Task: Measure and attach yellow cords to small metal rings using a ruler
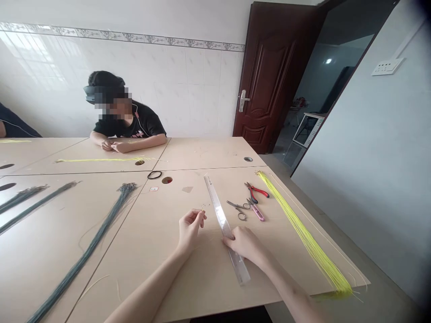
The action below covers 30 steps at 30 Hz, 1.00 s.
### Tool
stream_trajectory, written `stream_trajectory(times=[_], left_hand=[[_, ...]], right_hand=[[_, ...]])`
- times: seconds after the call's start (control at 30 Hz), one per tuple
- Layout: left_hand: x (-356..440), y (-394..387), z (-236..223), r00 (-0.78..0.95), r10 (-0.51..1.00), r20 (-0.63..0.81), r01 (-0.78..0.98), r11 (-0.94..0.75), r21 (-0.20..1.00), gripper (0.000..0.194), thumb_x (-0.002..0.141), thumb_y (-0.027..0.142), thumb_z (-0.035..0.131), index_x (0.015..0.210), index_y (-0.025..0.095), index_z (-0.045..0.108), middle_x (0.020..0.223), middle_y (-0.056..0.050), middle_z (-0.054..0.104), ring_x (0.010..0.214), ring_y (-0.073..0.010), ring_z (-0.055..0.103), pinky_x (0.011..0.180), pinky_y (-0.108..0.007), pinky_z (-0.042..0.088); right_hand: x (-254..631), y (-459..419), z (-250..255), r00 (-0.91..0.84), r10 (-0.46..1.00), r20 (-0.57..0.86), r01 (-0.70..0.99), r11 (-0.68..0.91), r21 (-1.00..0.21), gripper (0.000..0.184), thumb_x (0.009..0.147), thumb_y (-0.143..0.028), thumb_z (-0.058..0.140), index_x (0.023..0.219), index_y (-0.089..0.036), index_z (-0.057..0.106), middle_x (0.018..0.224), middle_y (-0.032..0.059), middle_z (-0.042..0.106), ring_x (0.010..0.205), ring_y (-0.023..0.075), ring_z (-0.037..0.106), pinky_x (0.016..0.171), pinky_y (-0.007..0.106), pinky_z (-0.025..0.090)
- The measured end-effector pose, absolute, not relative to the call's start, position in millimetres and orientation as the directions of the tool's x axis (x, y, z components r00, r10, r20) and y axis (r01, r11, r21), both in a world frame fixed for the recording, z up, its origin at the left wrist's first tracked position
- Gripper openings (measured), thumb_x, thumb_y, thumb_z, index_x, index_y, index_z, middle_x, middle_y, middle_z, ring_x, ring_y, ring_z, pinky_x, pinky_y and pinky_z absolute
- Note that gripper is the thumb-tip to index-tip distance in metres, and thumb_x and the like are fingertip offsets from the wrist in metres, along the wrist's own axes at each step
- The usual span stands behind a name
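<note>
The left hand is pinching something too fine to make out. The right hand is resting open on a clear plastic ruler on the pale wooden tabletop. Red-handled pliers and a yellow wire bundle are lying just beside it, and a dark wooden door is standing open beyond.

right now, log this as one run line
left hand: fingertips pinched, held item unclear | right hand: on long clear plastic ruler | beside: red-handled pliers

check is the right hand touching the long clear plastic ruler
Touching. The head view shows the right hand with its fingers lying across the edge of the long clear plastic ruler, no gap between them.
</note>
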State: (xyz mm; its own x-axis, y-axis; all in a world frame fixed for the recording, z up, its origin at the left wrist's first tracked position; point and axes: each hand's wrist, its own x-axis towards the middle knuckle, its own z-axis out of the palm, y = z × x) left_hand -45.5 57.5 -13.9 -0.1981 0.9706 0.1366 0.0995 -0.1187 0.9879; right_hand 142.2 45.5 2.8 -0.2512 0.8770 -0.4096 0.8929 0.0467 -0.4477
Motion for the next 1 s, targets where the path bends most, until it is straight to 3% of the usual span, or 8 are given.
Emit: stream_trajectory(times=[0.23,0.33,0.47,0.57,0.67,0.8,1.0], left_hand=[[-44,45,10,-0.146,0.971,0.192,0.236,-0.154,0.959,0.024,0.090,0.033,0.051,0.084,0.011,0.059,0.073,0.000,0.059,0.061,-0.0103,0.056,0.058,-0.026,0.050],[-36,33,31,-0.105,0.967,0.233,0.310,-0.191,0.931,0.024,0.091,0.033,0.051,0.084,0.012,0.059,0.071,0.000,0.059,0.058,-0.0096,0.056,0.056,-0.025,0.049],[-19,11,67,-0.028,0.943,0.330,0.416,-0.289,0.862,0.023,0.089,0.032,0.053,0.078,0.013,0.059,0.070,0.000,0.060,0.062,-0.0109,0.057,0.060,-0.026,0.049],[-6,-3,93,0.015,0.907,0.420,0.495,-0.372,0.785,0.019,0.087,0.028,0.055,0.074,0.014,0.059,0.066,0.001,0.057,0.060,-0.0104,0.052,0.059,-0.026,0.046],[4,-13,113,0.041,0.872,0.488,0.549,-0.427,0.718,0.015,0.084,0.023,0.054,0.072,0.016,0.059,0.061,0.002,0.050,0.057,-0.0101,0.045,0.054,-0.023,0.039],[11,-16,129,0.050,0.857,0.512,0.580,-0.442,0.684,0.016,0.082,0.022,0.049,0.070,0.019,0.060,0.060,0.002,0.047,0.056,-0.0106,0.040,0.050,-0.022,0.034],[4,-33,112,0.093,0.919,0.382,0.569,-0.364,0.738,0.016,0.084,0.020,0.047,0.073,0.018,0.059,0.061,0.001,0.053,0.056,-0.0107,0.045,0.054,-0.021,0.038]], right_hand=[[141,38,24,-0.235,0.939,-0.252,0.895,0.108,-0.433,0.030,0.089,-0.042,0.053,0.089,-0.013,0.061,0.087,0.0039,0.063,0.077,0.0138,0.060,0.073,0.033,0.051],[147,33,51,-0.267,0.955,-0.125,0.825,0.160,-0.542,0.034,0.090,-0.046,0.049,0.087,-0.013,0.060,0.079,0.0020,0.061,0.070,0.0124,0.059,0.069,0.032,0.050],[157,25,100,-0.379,0.923,0.069,0.611,0.306,-0.730,0.037,0.094,-0.045,0.039,0.087,-0.014,0.058,0.068,-0.0015,0.056,0.059,0.0097,0.054,0.057,0.025,0.046],[161,20,131,-0.417,0.893,0.172,0.473,0.374,-0.798,0.032,0.093,-0.044,0.040,0.089,-0.018,0.057,0.075,-0.0009,0.059,0.066,0.0100,0.056,0.055,0.021,0.044],[164,17,148,-0.435,0.869,0.236,0.400,0.421,-0.814,0.023,0.090,-0.041,0.047,0.087,-0.021,0.058,0.083,-0.0011,0.061,0.073,0.0110,0.056,0.057,0.021,0.044],[168,17,155,-0.458,0.840,0.291,0.365,0.476,-0.800,0.017,0.088,-0.032,0.051,0.078,-0.020,0.057,0.078,-0.0013,0.061,0.070,0.0111,0.055,0.056,0.021,0.043],[174,37,159,-0.395,0.841,0.369,0.380,0.516,-0.768,0.017,0.089,-0.033,0.050,0.080,-0.020,0.056,0.077,-0.0005,0.060,0.056,0.0089,0.052,0.049,0.020,0.041]])
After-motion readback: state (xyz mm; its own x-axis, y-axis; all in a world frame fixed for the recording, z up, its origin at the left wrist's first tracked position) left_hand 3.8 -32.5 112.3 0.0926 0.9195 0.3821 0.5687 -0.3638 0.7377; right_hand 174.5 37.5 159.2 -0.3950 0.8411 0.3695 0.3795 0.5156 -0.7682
